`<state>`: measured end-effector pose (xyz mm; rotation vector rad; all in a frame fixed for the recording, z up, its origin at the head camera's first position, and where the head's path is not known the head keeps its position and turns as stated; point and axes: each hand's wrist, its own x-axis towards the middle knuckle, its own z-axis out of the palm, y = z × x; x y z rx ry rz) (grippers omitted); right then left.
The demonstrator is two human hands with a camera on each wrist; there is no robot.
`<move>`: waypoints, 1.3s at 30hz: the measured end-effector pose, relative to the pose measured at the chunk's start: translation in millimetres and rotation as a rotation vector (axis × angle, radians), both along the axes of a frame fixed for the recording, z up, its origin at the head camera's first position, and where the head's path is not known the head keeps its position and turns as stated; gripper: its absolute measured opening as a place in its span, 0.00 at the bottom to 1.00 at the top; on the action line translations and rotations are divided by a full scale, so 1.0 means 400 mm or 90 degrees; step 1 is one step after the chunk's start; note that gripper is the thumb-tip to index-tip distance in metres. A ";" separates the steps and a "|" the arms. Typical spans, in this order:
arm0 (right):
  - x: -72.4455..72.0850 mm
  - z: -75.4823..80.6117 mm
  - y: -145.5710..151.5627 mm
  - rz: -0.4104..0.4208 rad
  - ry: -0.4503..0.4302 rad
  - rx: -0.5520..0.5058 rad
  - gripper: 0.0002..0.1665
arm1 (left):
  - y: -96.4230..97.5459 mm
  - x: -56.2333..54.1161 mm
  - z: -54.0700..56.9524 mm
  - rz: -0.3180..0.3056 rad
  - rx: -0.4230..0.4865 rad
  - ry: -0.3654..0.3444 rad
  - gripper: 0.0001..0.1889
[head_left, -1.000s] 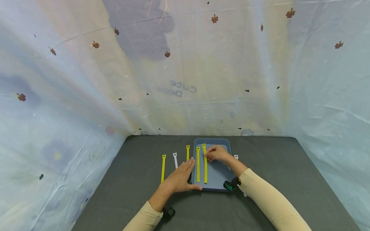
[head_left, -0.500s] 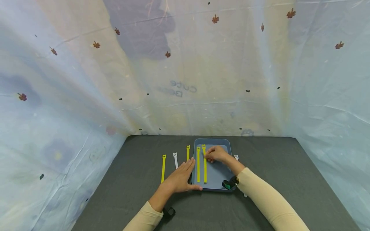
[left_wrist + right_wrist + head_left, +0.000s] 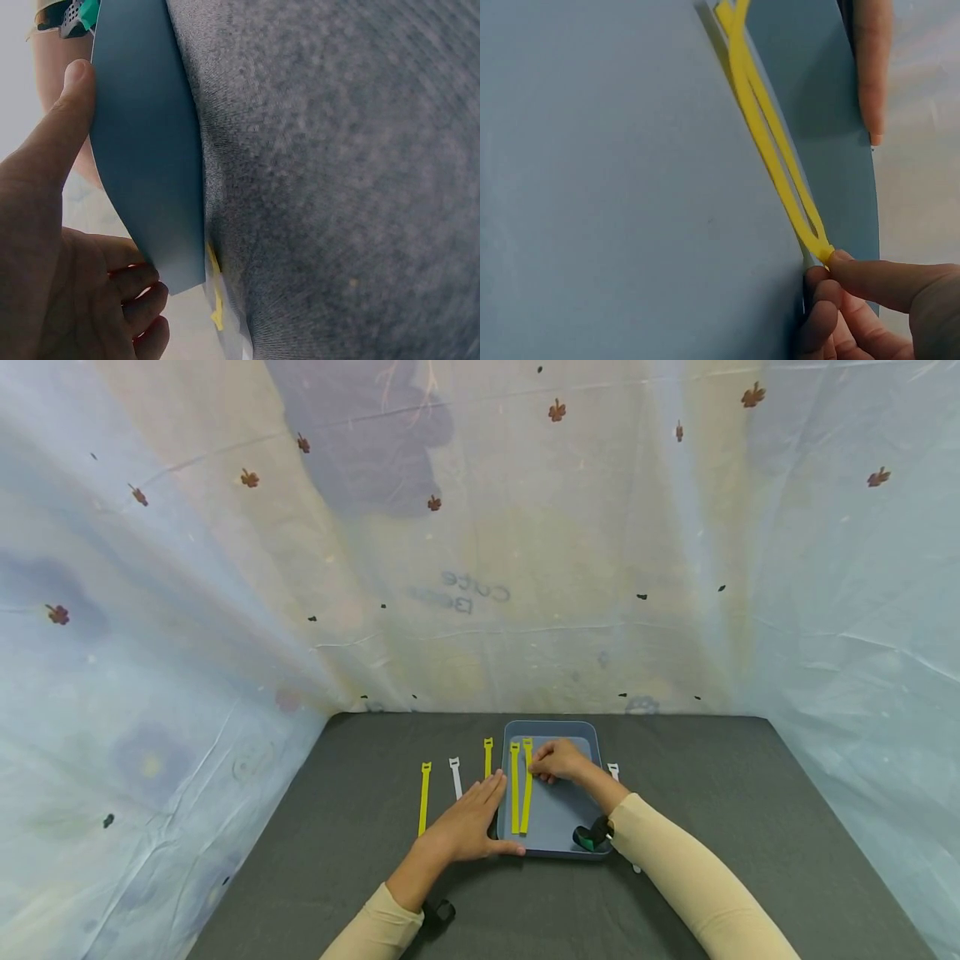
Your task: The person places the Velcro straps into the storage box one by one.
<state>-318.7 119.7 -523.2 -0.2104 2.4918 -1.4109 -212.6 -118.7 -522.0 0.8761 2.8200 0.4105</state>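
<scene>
My right hand (image 3: 561, 760) pinches a yellow cable tie (image 3: 526, 797) near its slotted head, over the blue-grey tray (image 3: 562, 822). A second yellow cable tie (image 3: 514, 793) lies in the tray just left of it. In the right wrist view, thumb and fingertips hold the yellow strap (image 3: 759, 135) close to the tray's side wall (image 3: 832, 172), and the two ties nearly overlap. My left hand (image 3: 467, 822) rests against the tray's left side, fingers extended and thumb along the near rim. The left wrist view shows its thumb on the rim of the tray wall (image 3: 146, 150).
Left of the tray, a yellow tie (image 3: 423, 797), a white tie (image 3: 456, 777) and another yellow tie (image 3: 488, 756) lie on the dark grey cloth (image 3: 360, 860). A white tie (image 3: 613, 769) pokes out at the tray's right. A patterned curtain (image 3: 525, 635) stands behind.
My right hand has shifted slightly left with the yellow tie, whose lower end swung left toward the second yellow tie. My left hand has stayed in place.
</scene>
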 end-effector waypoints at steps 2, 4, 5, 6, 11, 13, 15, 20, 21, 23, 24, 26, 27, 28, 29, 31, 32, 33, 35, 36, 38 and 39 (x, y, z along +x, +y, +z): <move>-0.001 -0.001 -0.001 0.000 0.003 0.006 0.05 | 0.001 -0.001 0.002 0.001 -0.002 -0.001 0.66; -0.002 -0.001 -0.003 -0.002 0.006 0.009 0.06 | 0.002 -0.001 0.003 0.003 -0.003 -0.003 0.66; -0.002 -0.002 -0.003 -0.003 0.007 0.011 0.06 | 0.002 -0.001 0.003 0.004 -0.003 -0.003 0.66; -0.002 -0.002 -0.004 -0.005 0.007 0.012 0.06 | 0.003 -0.001 0.004 0.005 -0.004 -0.003 0.67; -0.010 -0.012 -0.005 -0.019 0.010 0.017 0.07 | 0.003 0.000 0.005 0.005 -0.001 -0.005 0.66; -0.014 -0.016 -0.005 -0.024 0.009 0.018 0.07 | 0.003 0.000 0.004 0.004 0.001 -0.005 0.66; -0.017 -0.019 -0.004 -0.028 0.007 0.016 0.08 | 0.004 0.000 0.004 0.005 0.002 -0.003 0.66; -0.018 -0.019 -0.003 -0.031 0.008 0.015 0.08 | 0.004 0.000 0.005 0.004 0.003 -0.004 0.66; -0.018 -0.018 -0.002 -0.032 0.009 0.016 0.08 | 0.005 0.000 0.006 0.004 0.003 -0.004 0.66; -0.016 -0.017 -0.001 -0.033 0.013 0.017 0.09 | 0.005 0.000 0.006 0.004 0.001 -0.003 0.66; -0.015 -0.017 0.000 -0.033 0.015 0.018 0.09 | 0.005 0.001 0.007 0.004 0.001 -0.005 0.66; -0.012 -0.014 0.002 -0.031 0.021 0.021 0.09 | 0.005 0.001 0.008 0.005 0.000 -0.007 0.66; -0.010 -0.012 0.002 -0.030 0.022 0.022 0.10 | 0.005 0.002 0.009 0.005 0.001 -0.009 0.66; -0.008 -0.009 0.003 -0.029 0.022 0.025 0.10 | 0.005 0.002 0.009 0.005 0.001 -0.011 0.66; -0.005 -0.005 0.004 -0.027 0.021 0.026 0.10 | 0.005 0.003 0.010 0.006 0.002 -0.012 0.66; 0.001 0.002 0.006 -0.020 0.019 0.033 0.09 | 0.004 0.003 0.009 0.005 0.002 -0.014 0.66; 0.004 0.007 0.008 -0.016 0.020 0.037 0.09 | 0.004 0.003 0.009 0.006 0.002 -0.014 0.66; 0.008 0.011 0.010 -0.013 0.020 0.040 0.09 | 0.004 0.002 0.009 0.005 0.002 -0.013 0.66; 0.015 0.020 0.017 -0.004 0.020 0.041 0.07 | 0.004 0.002 0.007 0.005 0.002 -0.011 0.67; 0.018 0.024 0.020 -0.001 0.022 0.043 0.07 | 0.004 0.001 0.006 0.005 0.002 -0.011 0.67; 0.024 0.032 0.029 0.005 0.024 0.041 0.06 | 0.003 0.001 0.004 0.005 0.002 -0.010 0.67; 0.027 0.035 0.033 0.010 0.023 0.037 0.06 | 0.003 0.001 0.004 0.005 0.002 -0.009 0.67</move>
